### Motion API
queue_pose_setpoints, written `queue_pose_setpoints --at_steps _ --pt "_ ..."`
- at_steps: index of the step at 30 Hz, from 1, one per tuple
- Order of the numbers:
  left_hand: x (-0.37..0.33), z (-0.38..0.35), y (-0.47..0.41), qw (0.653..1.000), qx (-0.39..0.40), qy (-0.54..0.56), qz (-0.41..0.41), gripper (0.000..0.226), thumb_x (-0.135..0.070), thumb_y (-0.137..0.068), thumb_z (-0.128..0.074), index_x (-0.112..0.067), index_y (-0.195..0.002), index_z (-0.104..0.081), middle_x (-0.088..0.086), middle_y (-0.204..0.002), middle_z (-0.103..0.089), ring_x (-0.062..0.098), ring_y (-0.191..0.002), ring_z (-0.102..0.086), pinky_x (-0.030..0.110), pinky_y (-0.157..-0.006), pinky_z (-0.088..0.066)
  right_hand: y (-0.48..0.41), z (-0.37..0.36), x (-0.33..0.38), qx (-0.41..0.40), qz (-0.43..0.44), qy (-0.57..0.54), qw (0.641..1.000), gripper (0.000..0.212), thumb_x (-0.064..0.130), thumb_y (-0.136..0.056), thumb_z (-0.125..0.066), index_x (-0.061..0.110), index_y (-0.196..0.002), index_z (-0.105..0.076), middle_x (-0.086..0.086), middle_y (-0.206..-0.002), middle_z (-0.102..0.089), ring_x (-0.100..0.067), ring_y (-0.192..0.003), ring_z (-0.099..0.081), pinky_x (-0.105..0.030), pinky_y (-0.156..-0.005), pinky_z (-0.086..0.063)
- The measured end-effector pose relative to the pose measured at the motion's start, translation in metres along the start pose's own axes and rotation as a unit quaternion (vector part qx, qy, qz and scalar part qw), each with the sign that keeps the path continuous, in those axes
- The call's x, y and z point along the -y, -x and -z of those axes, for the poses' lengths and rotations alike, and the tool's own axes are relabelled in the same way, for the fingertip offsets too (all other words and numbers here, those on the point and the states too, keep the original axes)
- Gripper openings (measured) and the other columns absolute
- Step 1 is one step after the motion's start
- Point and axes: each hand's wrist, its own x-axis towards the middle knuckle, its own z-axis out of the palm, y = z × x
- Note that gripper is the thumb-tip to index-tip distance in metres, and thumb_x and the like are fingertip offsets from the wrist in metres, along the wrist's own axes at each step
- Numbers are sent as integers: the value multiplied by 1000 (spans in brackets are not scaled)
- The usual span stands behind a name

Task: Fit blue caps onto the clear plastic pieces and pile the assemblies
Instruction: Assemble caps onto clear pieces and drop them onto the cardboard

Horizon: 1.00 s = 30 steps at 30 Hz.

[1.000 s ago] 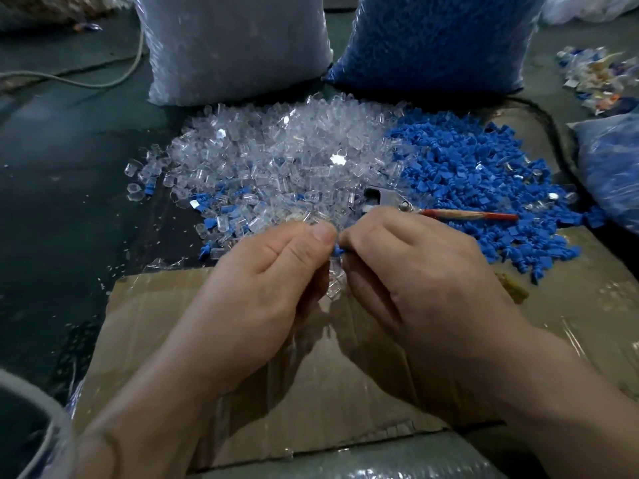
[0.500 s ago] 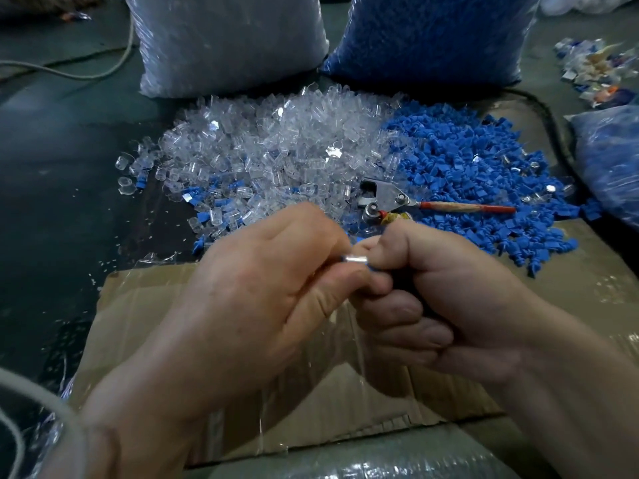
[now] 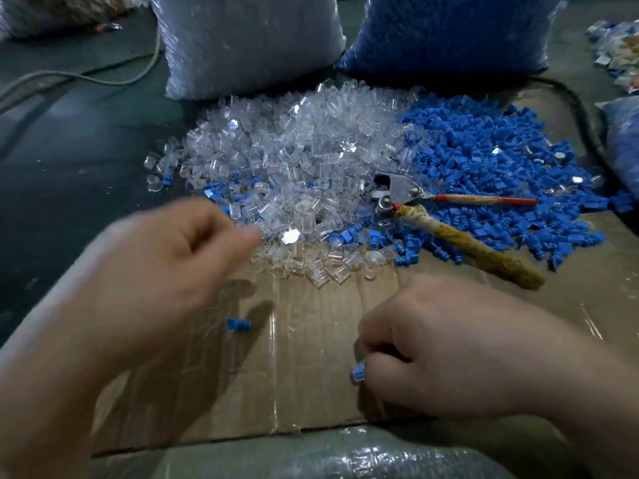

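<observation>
Now the hands are parted, where half a second ago they were pressed together. A capped piece (image 3: 359, 371) is pinched in the fingertips of the right hand (image 3: 442, 347), low over the cardboard (image 3: 311, 392). The left hand (image 3: 173, 264) is blurred at the near edge of the clear pieces (image 3: 294, 160), so its grip cannot be told. One loose blue cap (image 3: 238, 323) is seen on the open cardboard just beside the left hand, and the pliers (image 3: 397, 195) are left well beyond both hands.

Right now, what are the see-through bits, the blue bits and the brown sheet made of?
The clear pieces look like hard glossy plastic: see-through, with bright glints. The blue caps look like matte plastic: solid colour, little shine. The brown sheet looks like cardboard, dull, with a shiny tape strip.
</observation>
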Motion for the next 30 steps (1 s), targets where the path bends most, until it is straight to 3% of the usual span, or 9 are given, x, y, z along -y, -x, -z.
queue_pose_setpoints --at_steps 3,6,9,12,17,20,24,28,30 --pt "3 2 24 970 121 -208 -9 73 -108 -49 -16 -57 -89 -49 -25 -64 -61 -1 -50 -57 29 -54 -52 -1 -1 1 0 -1 18 1000 30 49 -78 -50 19 -76 -57 2 -58 -49 -8 -55 -47 -28 -43 -31" --pt "5 -1 29 945 188 -266 13 65 -98 -51 -32 -51 -94 -43 -16 -71 -59 -2 -70 -56 29 -71 -53 -5 0 -2 -19 -30 -6 999 32 51 -80 -50 21 -69 -51 6 -57 -49 -5 -53 -46 -28 -46 -32" --pt "-4 -7 26 958 169 -231 -16 31 -69 -78 -55 -41 -90 -52 -20 -79 -59 0 -81 -56 24 -77 -49 -12 -5 -8 -118 -74 -22 990 27 49 -87 -48 25 -75 -52 9 -64 -55 -5 -60 -51 -33 -56 -45" --pt "-13 -14 20 955 179 -237 -27 21 -59 -88 -52 -38 -91 -53 -19 -82 -62 0 -83 -58 27 -80 -49 -21 -14 -11 -195 -112 1 974 30 60 -87 -46 30 -89 -46 10 -80 -59 -15 -77 -59 -38 -66 -49" --pt "-31 -27 4 978 150 -147 -15 22 -56 -86 -51 -34 -82 -50 -14 -73 -59 2 -72 -54 25 -67 -45 -41 -26 -10 -228 -103 55 967 35 60 -89 -44 32 -110 -42 4 -99 -59 -29 -87 -62 -38 -61 -45" --pt "-41 -41 -9 980 147 -133 -33 23 -48 -91 -55 -30 -81 -46 -13 -76 -55 7 -76 -52 31 -73 -46 -47 -24 -13 -233 -94 54 967 28 50 -95 -40 30 -114 -45 2 -99 -57 -31 -87 -62 -39 -65 -48" --pt "-46 -58 -14 991 76 -105 -41 21 -45 -91 -58 -29 -84 -48 -11 -77 -55 14 -79 -56 35 -73 -45 -47 -25 -15 -246 -87 23 965 20 39 -95 -43 28 -111 -46 2 -96 -57 -31 -84 -61 -43 -64 -49" --pt "-40 -71 -7 999 -5 -18 -44 15 -34 -84 -69 -27 -83 -56 -11 -72 -59 7 -72 -54 23 -64 -36 -49 -27 -16 -259 -84 26 962 19 34 -94 -46 28 -111 -45 2 -96 -58 -31 -83 -63 -43 -61 -48" --pt "-33 -72 -6 998 -31 53 -27 10 -28 -80 -71 -27 -82 -61 -13 -75 -63 2 -74 -57 15 -66 -40 -50 -29 -15 -259 -85 32 962 19 34 -95 -47 29 -113 -46 3 -96 -55 -32 -80 -62 -42 -60 -48"
